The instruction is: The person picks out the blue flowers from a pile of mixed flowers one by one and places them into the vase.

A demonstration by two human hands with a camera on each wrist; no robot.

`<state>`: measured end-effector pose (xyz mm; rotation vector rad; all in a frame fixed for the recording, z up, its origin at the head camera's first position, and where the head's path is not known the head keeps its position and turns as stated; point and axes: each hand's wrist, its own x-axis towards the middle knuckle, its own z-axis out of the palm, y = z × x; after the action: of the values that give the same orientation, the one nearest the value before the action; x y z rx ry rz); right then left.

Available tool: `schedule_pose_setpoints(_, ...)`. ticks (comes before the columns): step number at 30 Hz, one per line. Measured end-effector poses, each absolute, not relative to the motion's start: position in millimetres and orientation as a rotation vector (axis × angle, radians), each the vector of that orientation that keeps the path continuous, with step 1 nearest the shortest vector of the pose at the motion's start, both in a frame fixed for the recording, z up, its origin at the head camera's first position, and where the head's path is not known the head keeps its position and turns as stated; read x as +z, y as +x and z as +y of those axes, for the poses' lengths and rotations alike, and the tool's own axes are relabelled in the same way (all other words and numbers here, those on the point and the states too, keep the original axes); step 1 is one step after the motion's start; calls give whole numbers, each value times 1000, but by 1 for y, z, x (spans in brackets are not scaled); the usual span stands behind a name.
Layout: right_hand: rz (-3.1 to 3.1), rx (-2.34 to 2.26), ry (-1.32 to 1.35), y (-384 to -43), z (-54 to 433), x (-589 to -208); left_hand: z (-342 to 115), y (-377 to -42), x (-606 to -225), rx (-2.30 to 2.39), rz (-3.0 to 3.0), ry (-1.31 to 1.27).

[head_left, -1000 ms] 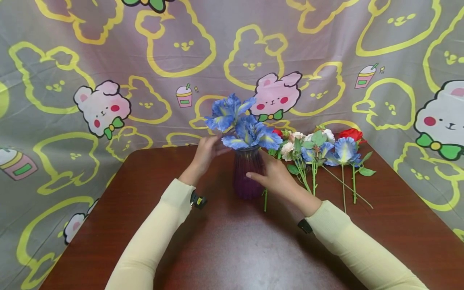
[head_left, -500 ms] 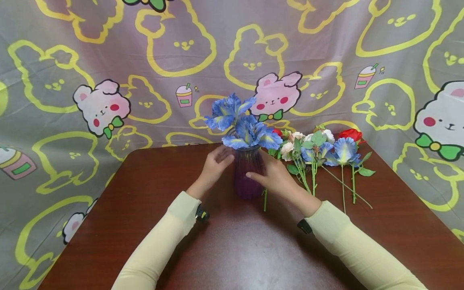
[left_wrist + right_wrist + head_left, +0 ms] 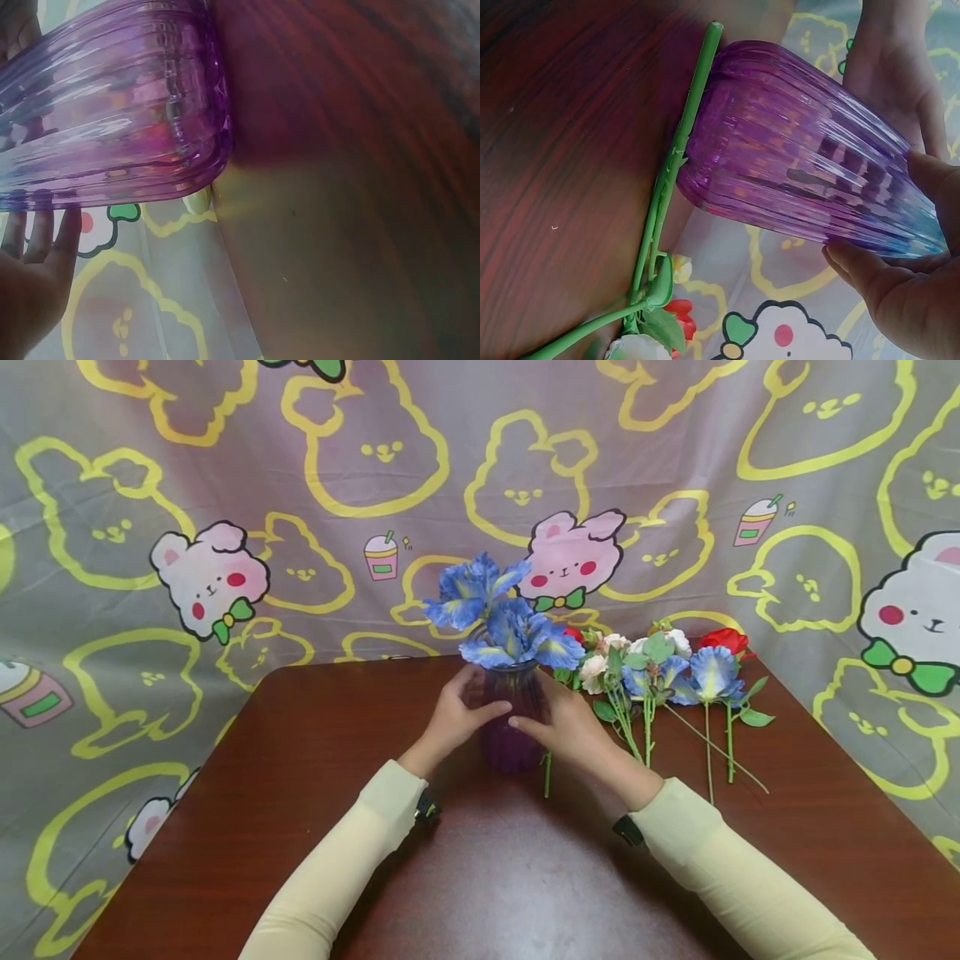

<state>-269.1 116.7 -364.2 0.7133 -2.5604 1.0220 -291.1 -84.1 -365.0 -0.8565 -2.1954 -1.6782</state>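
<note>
A ribbed purple glass vase (image 3: pixel 513 745) stands upright near the middle of the table, fading to bluish near its neck in the right wrist view. From its mouth rise two blue irises with yellow streaks, an upper iris (image 3: pixel 471 593) and a lower iris (image 3: pixel 517 639). My right hand (image 3: pixel 581 731) grips the vase's right side, thumb across the front. On the opposite side, my left hand (image 3: pixel 453 714) holds it below the rim, its thumb over the front and its fingers behind. Through the glass (image 3: pixel 772 142), dark finger shapes show.
Several loose artificial flowers lie at the right: cream roses (image 3: pixel 595 672), another blue iris (image 3: pixel 714 672) and a red flower (image 3: pixel 723 642). A green stem (image 3: pixel 686 127) lies close beside the vase's base. A patterned cloth (image 3: pixel 375 610) hangs behind the brown table (image 3: pixel 315 735).
My left hand has come down from beside the blue irises and moved right onto the vase, its thumb now over the front. My right hand has kept its place on the vase.
</note>
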Motion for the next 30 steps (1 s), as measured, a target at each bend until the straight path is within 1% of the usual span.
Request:
schedule_pose_setpoints(6,-2562,1020,709,-268,117,-364,-85,-312,-386,-1673,-2201,-863)
schedule_pose_setpoints(12,-2565,1029,709,-269,118,-363,-86,-316,-387,-1598,-2210,-908)
schedule_pose_setpoints(20,-2599,1024,706,-270,119,-363,-83,-289,-358,-1635,-2239,-904)
schedule_pose_setpoints(22,-2600,1018,708,-270,119,-363,-83,-290,-359,-1641,-2242,-899)
schedule_pose_setpoints(30,-2621,995,701,-271,120,-361,-85,-316,-385,-1625,-2229,-885)
